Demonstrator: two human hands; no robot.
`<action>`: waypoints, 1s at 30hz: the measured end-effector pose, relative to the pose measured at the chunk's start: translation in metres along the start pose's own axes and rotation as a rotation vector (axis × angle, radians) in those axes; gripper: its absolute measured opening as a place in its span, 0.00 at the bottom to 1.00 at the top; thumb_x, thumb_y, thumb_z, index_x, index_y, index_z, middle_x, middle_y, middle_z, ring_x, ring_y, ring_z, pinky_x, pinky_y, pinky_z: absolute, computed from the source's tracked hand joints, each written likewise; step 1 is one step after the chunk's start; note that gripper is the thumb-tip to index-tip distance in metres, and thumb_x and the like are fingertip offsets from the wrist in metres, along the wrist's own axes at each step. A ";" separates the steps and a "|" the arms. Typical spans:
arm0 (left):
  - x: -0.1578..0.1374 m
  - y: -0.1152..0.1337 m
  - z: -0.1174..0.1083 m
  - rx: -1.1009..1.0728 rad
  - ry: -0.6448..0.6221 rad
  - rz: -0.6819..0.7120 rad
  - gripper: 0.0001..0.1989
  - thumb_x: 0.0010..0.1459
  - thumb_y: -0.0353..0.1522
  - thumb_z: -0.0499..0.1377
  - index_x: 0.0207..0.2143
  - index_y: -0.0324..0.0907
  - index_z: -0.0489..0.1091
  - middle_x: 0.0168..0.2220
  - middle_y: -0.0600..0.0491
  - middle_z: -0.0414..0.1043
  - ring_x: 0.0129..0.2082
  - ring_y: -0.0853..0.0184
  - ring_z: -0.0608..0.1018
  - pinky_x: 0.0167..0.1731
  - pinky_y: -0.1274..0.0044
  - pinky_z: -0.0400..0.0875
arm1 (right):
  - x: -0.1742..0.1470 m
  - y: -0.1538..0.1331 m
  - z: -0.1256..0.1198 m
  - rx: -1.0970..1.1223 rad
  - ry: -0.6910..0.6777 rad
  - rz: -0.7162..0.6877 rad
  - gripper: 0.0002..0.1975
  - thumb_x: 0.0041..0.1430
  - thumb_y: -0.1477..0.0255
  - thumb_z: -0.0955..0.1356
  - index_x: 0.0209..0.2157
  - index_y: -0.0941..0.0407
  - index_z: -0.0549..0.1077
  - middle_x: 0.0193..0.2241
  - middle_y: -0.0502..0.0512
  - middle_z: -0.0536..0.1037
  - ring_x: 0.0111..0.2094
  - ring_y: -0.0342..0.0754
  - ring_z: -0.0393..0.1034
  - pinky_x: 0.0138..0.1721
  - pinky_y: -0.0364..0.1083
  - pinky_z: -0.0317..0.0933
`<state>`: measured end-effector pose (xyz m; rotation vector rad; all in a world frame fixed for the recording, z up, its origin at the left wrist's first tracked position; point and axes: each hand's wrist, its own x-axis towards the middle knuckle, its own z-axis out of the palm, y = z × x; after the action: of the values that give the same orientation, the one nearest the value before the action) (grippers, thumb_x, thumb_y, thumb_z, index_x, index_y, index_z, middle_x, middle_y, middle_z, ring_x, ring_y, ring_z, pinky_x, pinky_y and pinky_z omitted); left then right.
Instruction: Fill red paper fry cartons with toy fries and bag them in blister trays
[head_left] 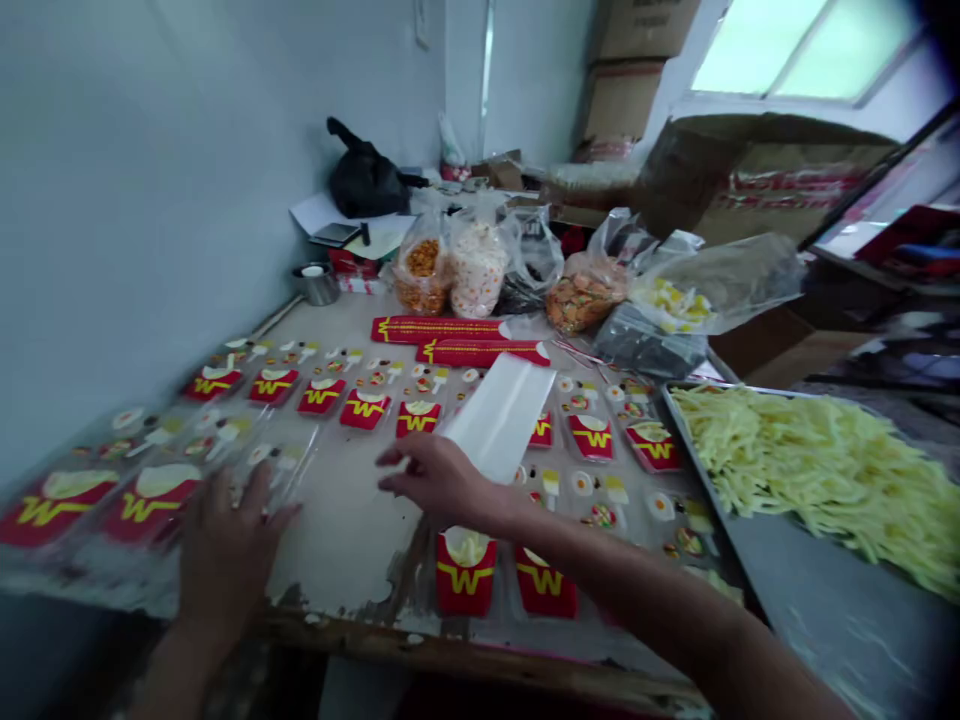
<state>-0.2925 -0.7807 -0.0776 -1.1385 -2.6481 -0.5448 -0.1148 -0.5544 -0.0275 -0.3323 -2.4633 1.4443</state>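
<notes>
My left hand (232, 535), blurred, reaches over the left part of the table with its fingers spread. It is at a clear plastic tray (281, 465); whether it touches it I cannot tell. My right hand (442, 478) hovers near the middle, fingers bent leftward, with a gap between thumb and forefinger. A white glossy strip (504, 415) extends behind that hand; contact between them is unclear. Around both hands lie clear trays with red fries boxes (466, 572) marked with a yellow W, and small food-shaped pieces (581, 484) above the boxes.
A metal tray (832, 620) of pale yellow fry-like strips (810, 470) stands at the right. Flat red printed pieces (480, 352) lie behind the trays. Farther back are clear bags of small pieces (476, 265), a metal cup (316, 286) and cardboard boxes (787, 180).
</notes>
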 end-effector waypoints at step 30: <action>0.107 0.079 -0.063 -1.128 -0.239 -0.445 0.17 0.45 0.34 0.71 0.39 0.40 0.79 0.32 0.52 0.78 0.29 0.69 0.75 0.31 0.78 0.71 | -0.101 0.025 -0.047 -0.728 -0.576 -0.551 0.41 0.50 0.83 0.69 0.66 0.56 0.61 0.67 0.64 0.61 0.65 0.61 0.54 0.65 0.62 0.50</action>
<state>-0.3049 -0.6865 0.0351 -0.7699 -2.7555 -2.2899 -0.0020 -0.5369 -0.0388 0.6870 -3.0950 0.4135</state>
